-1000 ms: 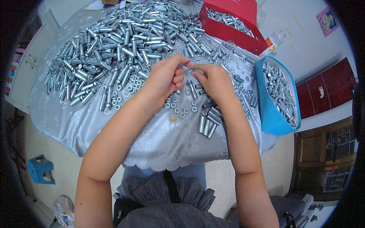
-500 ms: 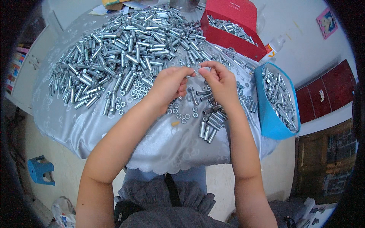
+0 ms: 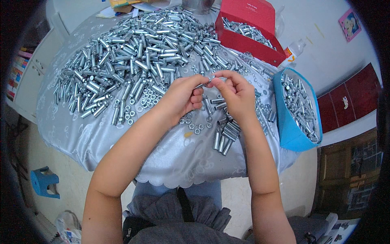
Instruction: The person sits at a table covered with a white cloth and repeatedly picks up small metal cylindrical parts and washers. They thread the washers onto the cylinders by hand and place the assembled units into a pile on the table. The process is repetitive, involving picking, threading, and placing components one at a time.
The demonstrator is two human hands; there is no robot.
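Over the heap's near side, my left hand (image 3: 185,97) pinches a small silvery metal part (image 3: 199,86), with the other fingers curled in; most of that part is hidden. My right hand (image 3: 235,93) meets it fingertip to fingertip, thumb and forefinger closed on something too small to make out. Beneath and beside the hands lie loose nuts (image 3: 197,131) and short metal sleeves (image 3: 222,142). A large pile of sleeve anchor bolts (image 3: 138,49) spreads to the left and far side.
A silvery patterned cloth (image 3: 162,162) covers the table. At the far right stands an open red box (image 3: 252,42) of metal parts; nearer is a blue fabric bin (image 3: 294,136), also filled. A plastic bottle (image 3: 294,51) and a metal pot (image 3: 198,5) stand behind. A blue stool (image 3: 44,181) is on the floor.
My hands have come together, the fingertips now meeting where a small gap showed before. The right fingers have curled in more. The piles and containers stay put.
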